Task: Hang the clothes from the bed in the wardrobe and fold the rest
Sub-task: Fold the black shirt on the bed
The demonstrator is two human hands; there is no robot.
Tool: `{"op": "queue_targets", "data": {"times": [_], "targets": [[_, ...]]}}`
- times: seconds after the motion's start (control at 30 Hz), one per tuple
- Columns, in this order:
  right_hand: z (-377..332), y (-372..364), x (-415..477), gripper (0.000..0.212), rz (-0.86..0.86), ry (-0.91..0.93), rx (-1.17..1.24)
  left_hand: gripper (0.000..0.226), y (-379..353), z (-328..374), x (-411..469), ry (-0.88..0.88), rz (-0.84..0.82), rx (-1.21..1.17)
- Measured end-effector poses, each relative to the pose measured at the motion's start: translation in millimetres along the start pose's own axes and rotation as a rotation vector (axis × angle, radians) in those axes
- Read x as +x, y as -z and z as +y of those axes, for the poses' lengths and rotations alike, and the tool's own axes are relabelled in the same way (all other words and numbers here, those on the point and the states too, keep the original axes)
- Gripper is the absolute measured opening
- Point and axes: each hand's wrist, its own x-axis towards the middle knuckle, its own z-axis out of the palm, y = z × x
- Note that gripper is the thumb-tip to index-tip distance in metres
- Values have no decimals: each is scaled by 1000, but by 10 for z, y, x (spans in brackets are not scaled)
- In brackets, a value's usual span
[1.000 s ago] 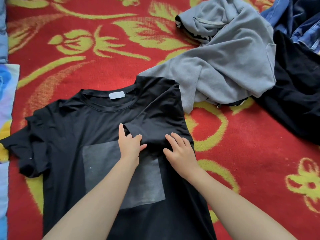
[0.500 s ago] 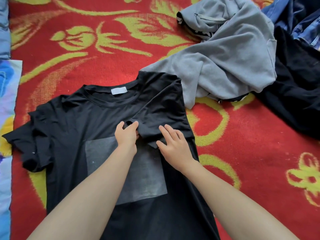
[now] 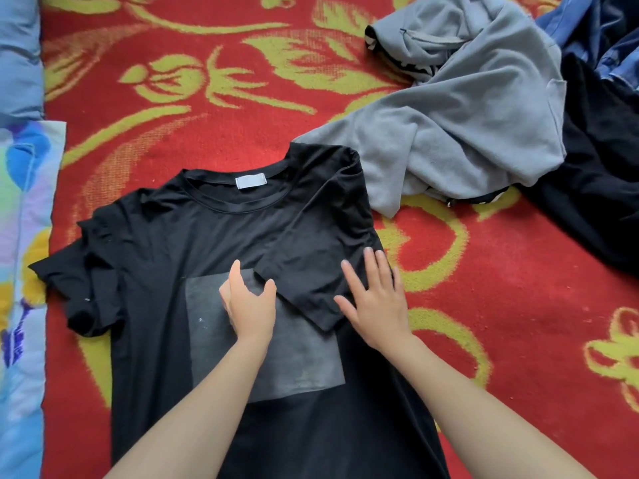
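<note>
**Sleeve laid in, hands let go**

Since a second ago both hands have released the folded-in sleeve [image 3: 311,271]; the left hand [image 3: 250,307] lies loosely open beside its cuff, holding nothing; the right hand [image 3: 377,302] presses flat on the fold, fingers straight; this side fold looks done, while the opposite sleeve lies bunched. One black T-shirt [image 3: 214,236] lies on the red bedspread [image 3: 501,305]; beyond it wait one grey sweatshirt [image 3: 466,133], one black garment [image 3: 601,202] and one denim piece [image 3: 608,36].

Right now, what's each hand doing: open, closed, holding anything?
Left hand: open, resting on the black short-sleeved T-shirt with a grey square print.
Right hand: open, flat on the shirt's folded-in sleeve.
</note>
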Motion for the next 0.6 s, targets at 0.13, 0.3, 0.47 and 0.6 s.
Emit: {"op": "queue_targets", "data": {"times": [0.13, 0.3, 0.47, 0.6], "targets": [[114, -103, 40, 72, -264, -95, -68, 61, 456, -207, 119, 36, 243, 185], [-329, 87, 17, 65, -23, 129, -112, 61, 1267, -607, 460, 253, 501, 218], [-797, -126, -24, 62, -283, 367, -118, 83, 1676, -840, 774, 376, 396, -200], [-948, -212, 9, 63, -416, 330, -141, 87, 1880, -835, 1081, 343, 277, -437]]}}
